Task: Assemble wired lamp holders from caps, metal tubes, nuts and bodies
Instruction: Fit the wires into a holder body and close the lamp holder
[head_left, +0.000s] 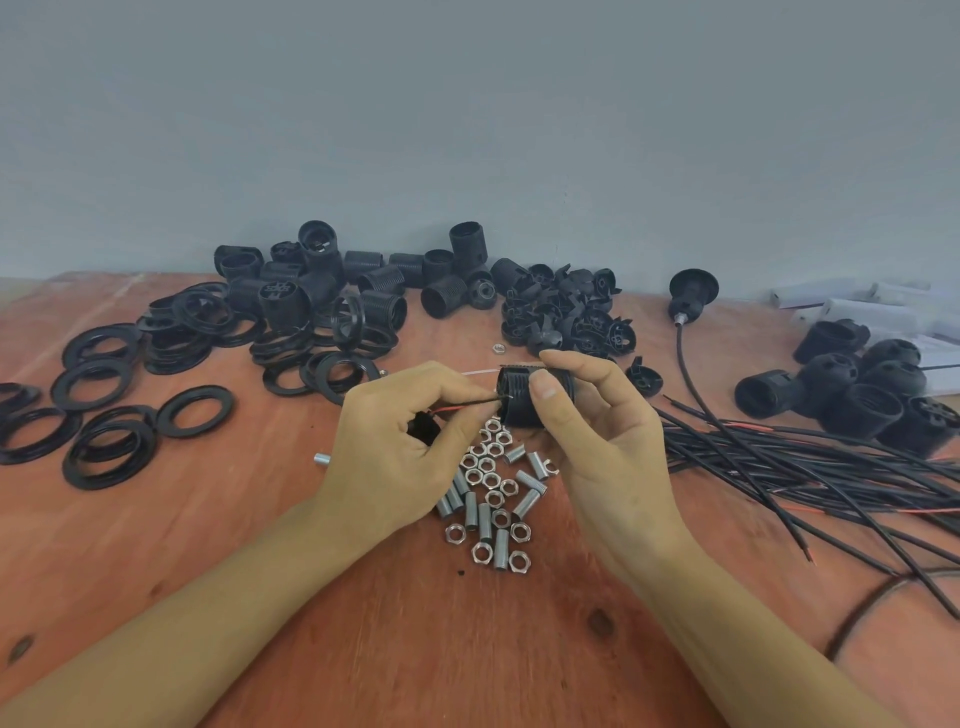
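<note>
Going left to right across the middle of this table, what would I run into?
Flat black rings → left hand, pinching a thin wire → threaded black body → right hand, holding that body → bundle of black wires.

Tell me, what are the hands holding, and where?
The right hand grips the black lamp holder body around its ribbed side. The left hand pinches the wires near their tips.
</note>
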